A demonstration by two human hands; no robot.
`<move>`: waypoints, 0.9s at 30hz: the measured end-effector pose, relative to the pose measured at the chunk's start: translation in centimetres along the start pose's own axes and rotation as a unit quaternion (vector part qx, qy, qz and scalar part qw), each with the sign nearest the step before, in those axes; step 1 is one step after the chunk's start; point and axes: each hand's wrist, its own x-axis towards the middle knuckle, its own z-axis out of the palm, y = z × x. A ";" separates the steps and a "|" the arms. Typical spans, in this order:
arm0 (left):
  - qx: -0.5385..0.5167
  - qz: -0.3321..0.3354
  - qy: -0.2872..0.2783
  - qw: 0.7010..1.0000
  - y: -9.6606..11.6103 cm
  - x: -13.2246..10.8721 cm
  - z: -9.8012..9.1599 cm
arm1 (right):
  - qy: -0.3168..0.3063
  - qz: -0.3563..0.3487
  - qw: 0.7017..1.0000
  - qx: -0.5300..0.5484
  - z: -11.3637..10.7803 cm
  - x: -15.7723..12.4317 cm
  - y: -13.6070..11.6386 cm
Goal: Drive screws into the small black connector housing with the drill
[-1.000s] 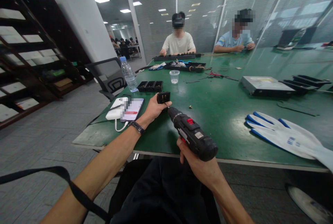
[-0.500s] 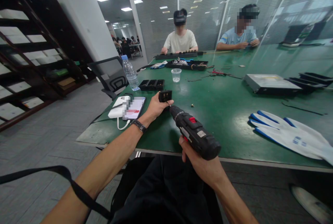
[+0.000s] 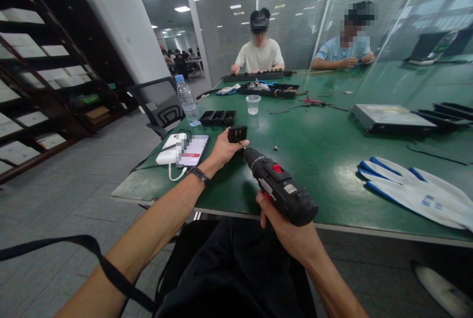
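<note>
1 outstretched left hand [image 3: 225, 147] clasps a black block [image 3: 237, 134]; right hand [image 3: 288, 234], nearer, grips a drill [image 3: 283, 187].

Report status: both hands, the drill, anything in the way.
Right hand gripping power drill. Left hand holding black part; drill contact unclear. Left thumb close to drill's front end.

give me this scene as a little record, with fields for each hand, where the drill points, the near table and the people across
left hand: left hand holds a small black block
right hand: right hand grips a drill
drill direction: toward the block, by the left thumb; contact unclear
near table: phone beside the left wrist; white glove lying at the right
people across: one in a white shirt, one in a light blue shirt
</note>
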 end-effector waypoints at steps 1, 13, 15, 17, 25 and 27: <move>0.000 0.000 0.001 1.000 0.0 0.0 0.0 | -0.002 0.000 1.000 0.000 0.0 0.0 0.0; -0.009 -0.005 0.005 1.000 0.5 -0.2 0.3 | 0.001 -0.010 1.000 -0.013 0.0 0.0 0.0; -0.009 -0.007 0.004 1.000 0.5 -0.2 0.3 | 0.000 -0.009 1.000 -0.017 0.0 0.0 0.1; -0.006 -0.008 0.004 1.000 0.4 -0.1 0.3 | 0.000 -0.004 1.000 -0.021 0.0 0.0 0.2; -0.008 -0.010 0.005 1.000 0.3 -0.1 0.2 | 0.001 -0.012 1.000 -0.018 -0.1 0.2 -0.2; -0.006 -0.009 0.003 1.000 0.1 -0.1 0.2 | -0.003 -0.007 1.000 -0.016 -0.1 0.1 -0.1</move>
